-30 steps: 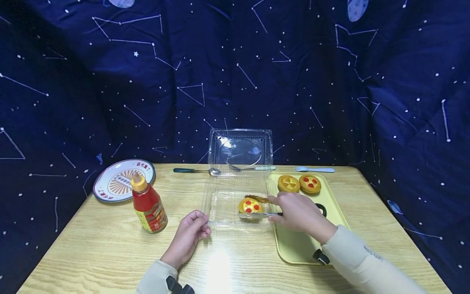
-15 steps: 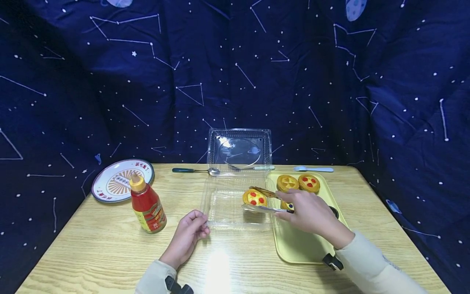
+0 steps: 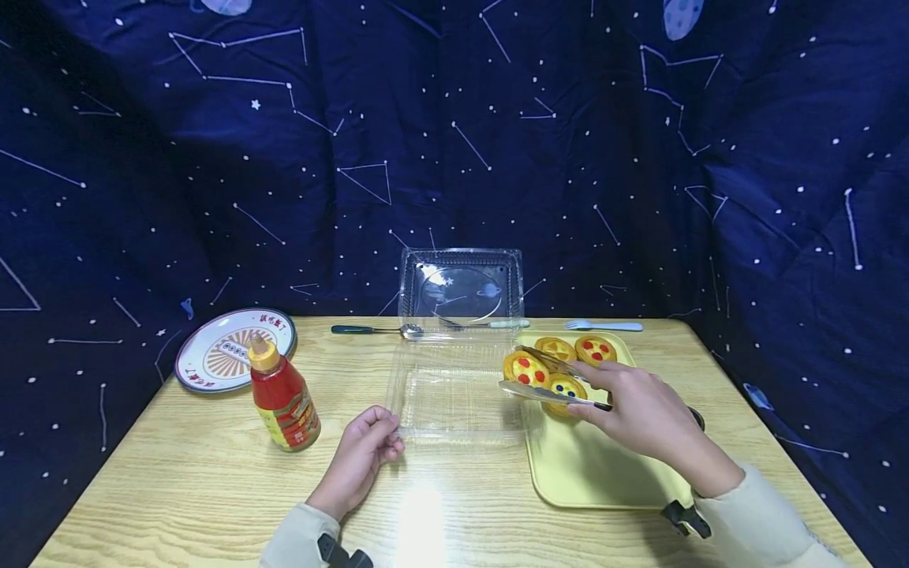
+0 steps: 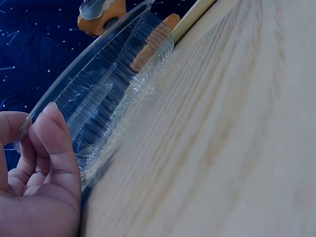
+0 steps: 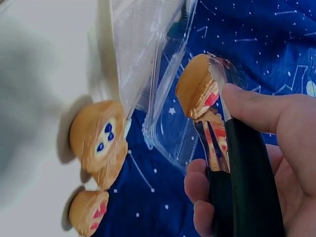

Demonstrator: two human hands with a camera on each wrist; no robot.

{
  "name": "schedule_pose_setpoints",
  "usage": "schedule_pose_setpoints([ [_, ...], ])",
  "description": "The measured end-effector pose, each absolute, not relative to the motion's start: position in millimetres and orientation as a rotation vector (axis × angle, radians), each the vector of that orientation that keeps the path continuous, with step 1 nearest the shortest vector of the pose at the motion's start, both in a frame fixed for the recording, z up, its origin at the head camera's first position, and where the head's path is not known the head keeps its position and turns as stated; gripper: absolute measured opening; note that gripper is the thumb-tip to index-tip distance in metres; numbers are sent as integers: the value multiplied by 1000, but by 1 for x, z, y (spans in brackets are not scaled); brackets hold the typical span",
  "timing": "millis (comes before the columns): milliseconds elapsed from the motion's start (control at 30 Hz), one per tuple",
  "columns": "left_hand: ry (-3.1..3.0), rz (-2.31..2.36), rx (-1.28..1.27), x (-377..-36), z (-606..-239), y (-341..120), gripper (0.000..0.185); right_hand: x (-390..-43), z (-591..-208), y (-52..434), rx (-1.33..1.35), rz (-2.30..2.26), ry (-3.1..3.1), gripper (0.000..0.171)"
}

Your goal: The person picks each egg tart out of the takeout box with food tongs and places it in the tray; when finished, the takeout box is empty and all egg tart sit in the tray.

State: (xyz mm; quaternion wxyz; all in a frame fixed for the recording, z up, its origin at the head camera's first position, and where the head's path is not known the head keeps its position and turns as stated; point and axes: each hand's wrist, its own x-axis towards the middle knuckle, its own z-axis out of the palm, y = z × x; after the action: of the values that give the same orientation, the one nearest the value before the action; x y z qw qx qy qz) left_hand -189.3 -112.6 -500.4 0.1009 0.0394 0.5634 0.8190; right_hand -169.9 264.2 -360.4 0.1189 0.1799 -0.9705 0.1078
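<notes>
My left hand point(image 3: 358, 457) pinches the near left corner of a clear plastic clamshell box point(image 3: 461, 435), whose lid point(image 3: 461, 296) stands raised behind it. In the left wrist view, thumb and fingers meet on the box rim point(image 4: 74, 74). My right hand point(image 3: 642, 410) holds metal tongs point(image 5: 254, 177) by their black handles. Between the tong tips is an egg tart with red toppings point(image 3: 525, 369), raised above the tray's left edge beside the box. A blue-dotted tart point(image 3: 566, 392), a plain cross-marked tart point(image 3: 556, 349) and another red-topped tart point(image 3: 595, 349) lie on the yellow tray point(image 3: 592, 481).
A red sauce bottle point(image 3: 286, 402) stands on the left, in front of a round patterned plate point(image 3: 206, 367). Along the back lie a dark-handled fork point(image 3: 355, 330), a pale-handled utensil point(image 3: 507, 324) behind the box, and a light blue fork point(image 3: 614, 326). A starry blue cloth hangs behind.
The right hand has moved right with the tongs, carrying the red-topped tart out of the box toward the tray. The left hand stays at the box corner.
</notes>
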Motion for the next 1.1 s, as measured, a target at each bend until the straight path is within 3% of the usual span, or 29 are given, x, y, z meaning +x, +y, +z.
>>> schedule_pose_setpoints([
  [1100,1652,2423,170,-189,-500,-114,12,-149,-390,358,288,248,-2834,65],
])
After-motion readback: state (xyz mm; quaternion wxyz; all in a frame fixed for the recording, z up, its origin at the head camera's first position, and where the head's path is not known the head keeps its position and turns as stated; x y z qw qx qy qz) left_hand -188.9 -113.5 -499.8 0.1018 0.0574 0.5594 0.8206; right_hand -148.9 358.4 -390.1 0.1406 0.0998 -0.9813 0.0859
